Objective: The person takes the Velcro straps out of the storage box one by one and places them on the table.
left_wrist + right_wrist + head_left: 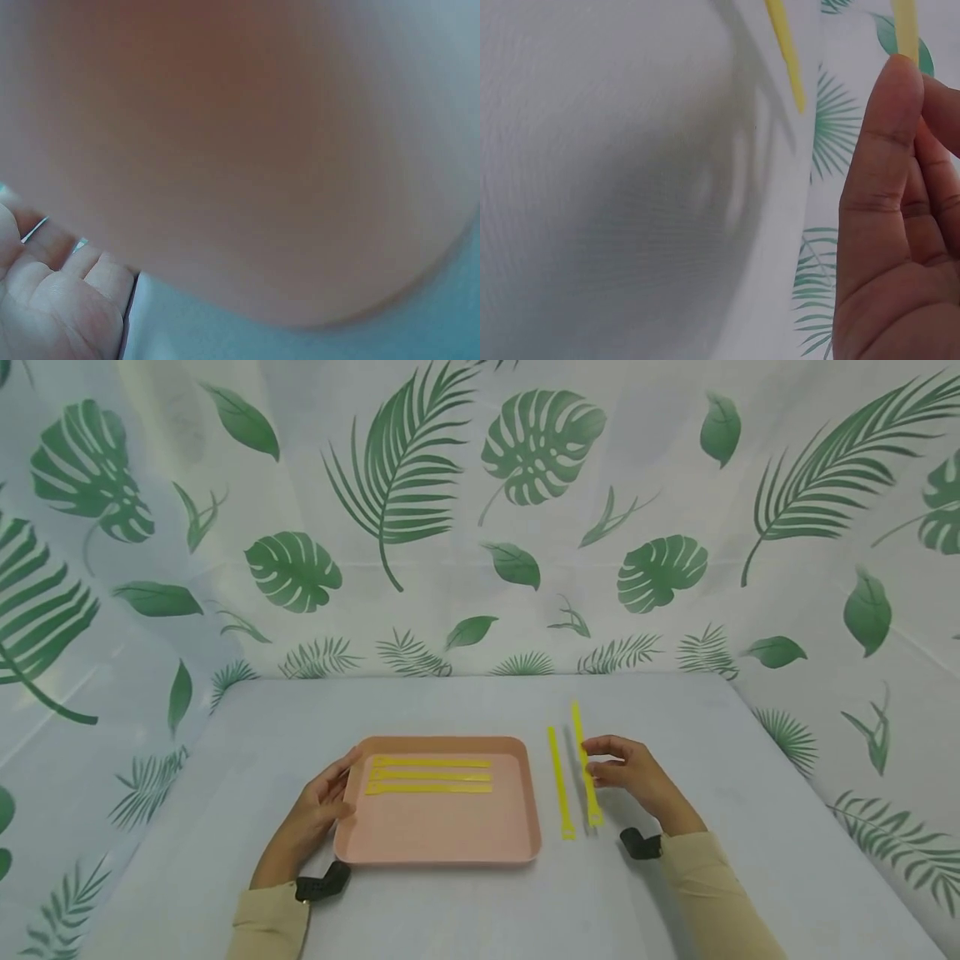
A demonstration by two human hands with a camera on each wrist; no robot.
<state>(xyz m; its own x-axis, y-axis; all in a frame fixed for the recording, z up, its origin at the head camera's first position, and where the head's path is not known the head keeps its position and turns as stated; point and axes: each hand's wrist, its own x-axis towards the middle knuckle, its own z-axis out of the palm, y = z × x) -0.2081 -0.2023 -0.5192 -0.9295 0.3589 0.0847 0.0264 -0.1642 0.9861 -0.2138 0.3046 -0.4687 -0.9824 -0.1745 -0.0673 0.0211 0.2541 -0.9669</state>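
Note:
A pink tray [450,835] lies on the table with three yellow straps [431,776] side by side across its back part. Each strap is flat and thin, with a wider slotted end. My left hand [318,806] grips the tray's left edge; up close, the blurred tray [262,187] fills most of the left wrist view. To the right of the tray, my right hand [626,772] pinches another yellow strap [582,743] between thumb and fingers, raised over the table with its slotted end toward me. Another strap [558,777] lies on the table between this one and the tray.
A white table [420,910] spreads under everything. Behind it and along both sides hangs a white cloth [555,602] printed with green leaves. Dark wrist cameras [324,882] sit on both wrists, below the sleeves.

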